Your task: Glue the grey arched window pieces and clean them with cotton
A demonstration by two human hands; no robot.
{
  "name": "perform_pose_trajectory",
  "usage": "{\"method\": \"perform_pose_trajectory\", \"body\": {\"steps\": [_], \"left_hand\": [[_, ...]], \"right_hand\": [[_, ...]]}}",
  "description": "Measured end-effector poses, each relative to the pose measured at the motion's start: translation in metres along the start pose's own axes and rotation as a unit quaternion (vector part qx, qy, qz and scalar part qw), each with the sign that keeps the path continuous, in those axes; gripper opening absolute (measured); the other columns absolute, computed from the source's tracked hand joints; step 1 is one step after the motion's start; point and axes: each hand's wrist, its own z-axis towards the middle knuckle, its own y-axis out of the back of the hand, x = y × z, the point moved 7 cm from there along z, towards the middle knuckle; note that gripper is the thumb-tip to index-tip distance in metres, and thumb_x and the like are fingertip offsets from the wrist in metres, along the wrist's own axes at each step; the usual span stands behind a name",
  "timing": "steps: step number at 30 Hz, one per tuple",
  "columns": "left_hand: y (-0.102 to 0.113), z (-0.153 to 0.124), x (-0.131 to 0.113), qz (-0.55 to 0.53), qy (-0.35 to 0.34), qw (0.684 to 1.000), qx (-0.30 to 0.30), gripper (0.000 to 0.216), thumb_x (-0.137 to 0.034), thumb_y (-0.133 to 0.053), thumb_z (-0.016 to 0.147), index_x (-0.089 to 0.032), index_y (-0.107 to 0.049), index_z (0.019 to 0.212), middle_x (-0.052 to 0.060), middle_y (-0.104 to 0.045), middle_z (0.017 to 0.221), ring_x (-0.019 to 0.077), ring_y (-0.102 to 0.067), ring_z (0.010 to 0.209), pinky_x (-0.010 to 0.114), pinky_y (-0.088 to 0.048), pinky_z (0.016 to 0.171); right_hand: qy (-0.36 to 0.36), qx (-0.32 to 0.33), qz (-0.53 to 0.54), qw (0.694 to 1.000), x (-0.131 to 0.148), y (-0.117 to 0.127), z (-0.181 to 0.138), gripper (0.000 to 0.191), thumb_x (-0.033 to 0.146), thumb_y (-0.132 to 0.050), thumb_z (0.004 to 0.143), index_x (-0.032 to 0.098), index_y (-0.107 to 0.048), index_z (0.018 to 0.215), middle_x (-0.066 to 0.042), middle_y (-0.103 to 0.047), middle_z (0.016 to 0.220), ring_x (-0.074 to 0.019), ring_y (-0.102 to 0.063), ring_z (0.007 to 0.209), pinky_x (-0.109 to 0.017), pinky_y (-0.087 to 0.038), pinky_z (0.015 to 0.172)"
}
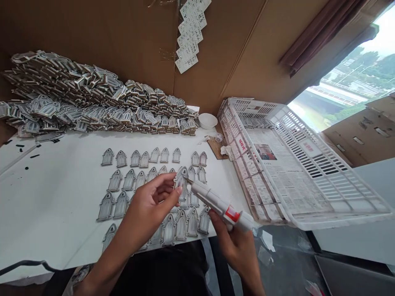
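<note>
My left hand point(154, 199) pinches a small grey arched window-shaped piece point(182, 181) between thumb and fingers, raised above the table. Wrapped around a white gun-shaped tool point(212, 197) with a red patch on its side, my right hand point(237, 244) points it up and left. The tool's thin dark tip meets the right edge of the piece; whether it touches I cannot tell. Beneath and around both hands, several similar arched pieces point(107, 205) lie in rows on the white table point(61, 197). My left hand and forearm hide some of them.
A long heap of the same pieces point(92, 90) lines the back of the table. A white bowl point(207, 121) stands beside a white plastic crate point(247, 172) lined with newspaper at the right. Cardboard point(123, 37) rises behind, with paper tags point(189, 37) hanging on it.
</note>
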Motion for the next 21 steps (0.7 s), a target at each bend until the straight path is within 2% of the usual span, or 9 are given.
{"method": "perform_pose_trajectory", "body": {"steps": [5, 8, 12, 15, 17, 21], "left_hand": [[0.006, -0.003, -0.001, 0.066, -0.019, 0.997, -0.028, 0.046, -0.055, -0.084, 0.089, -0.024, -0.081, 0.123, 0.002, -0.078, 0.091, 0.0213, -0.077, 0.084, 0.033, -0.071, 0.077], [0.008, -0.008, -0.007, 0.108, -0.049, 0.991, -0.055, 0.042, -0.053, -0.081, 0.092, -0.025, -0.082, 0.123, 0.002, -0.078, 0.092, 0.02, -0.077, 0.082, 0.03, -0.069, 0.076], [0.004, -0.015, -0.021, 0.207, -0.147, 0.966, -0.059, 0.033, -0.047, -0.073, 0.101, -0.03, -0.08, 0.129, 0.002, -0.081, 0.111, 0.0182, -0.076, 0.087, 0.026, -0.064, 0.071], [-0.002, -0.013, -0.021, 0.25, -0.206, 0.946, -0.025, 0.034, -0.043, -0.065, 0.108, -0.029, -0.077, 0.136, 0.003, -0.08, 0.12, 0.0191, -0.076, 0.092, 0.03, -0.065, 0.082], [-0.002, -0.006, -0.013, 0.244, -0.198, 0.949, -0.015, 0.034, -0.044, -0.065, 0.108, -0.029, -0.077, 0.136, 0.004, -0.08, 0.121, 0.0203, -0.077, 0.094, 0.033, -0.066, 0.087], [0.007, 0.012, 0.016, 0.134, -0.087, 0.986, -0.037, 0.046, -0.056, -0.076, 0.099, -0.025, -0.078, 0.133, 0.004, -0.08, 0.109, 0.0229, -0.08, 0.092, 0.038, -0.07, 0.087]], "right_hand": [[0.009, 0.002, -0.014, 1.0, 0.009, 0.0, 0.002, 0.035, 0.045, -0.063, 0.11, 0.023, -0.084, 0.094, -0.001, -0.064, 0.06, -0.0206, -0.066, 0.057, -0.029, -0.055, 0.059], [0.015, 0.006, -0.031, 0.999, 0.018, 0.001, 0.003, 0.036, 0.045, -0.06, 0.112, 0.024, -0.082, 0.093, -0.001, -0.065, 0.062, -0.0195, -0.064, 0.055, -0.028, -0.052, 0.057], [0.026, 0.037, -0.082, 0.996, 0.032, 0.003, 0.001, 0.035, 0.043, -0.059, 0.112, 0.024, -0.076, 0.088, 0.001, -0.062, 0.059, -0.0166, -0.057, 0.048, -0.028, -0.042, 0.053], [0.038, 0.073, -0.141, 0.987, 0.04, 0.006, 0.004, 0.026, 0.04, -0.06, 0.112, 0.023, -0.076, 0.101, 0.001, -0.067, 0.066, -0.0155, -0.057, 0.05, -0.029, -0.036, 0.054], [0.045, 0.08, -0.173, 0.981, 0.042, 0.012, 0.007, 0.027, 0.042, -0.061, 0.113, 0.022, -0.078, 0.106, 0.001, -0.067, 0.065, -0.0152, -0.056, 0.048, -0.03, -0.033, 0.053], [0.024, 0.049, -0.146, 0.988, 0.028, 0.028, 0.007, 0.04, 0.05, -0.063, 0.111, 0.022, -0.079, 0.087, 0.001, -0.058, 0.055, -0.0166, -0.054, 0.048, -0.029, -0.037, 0.052]]}}
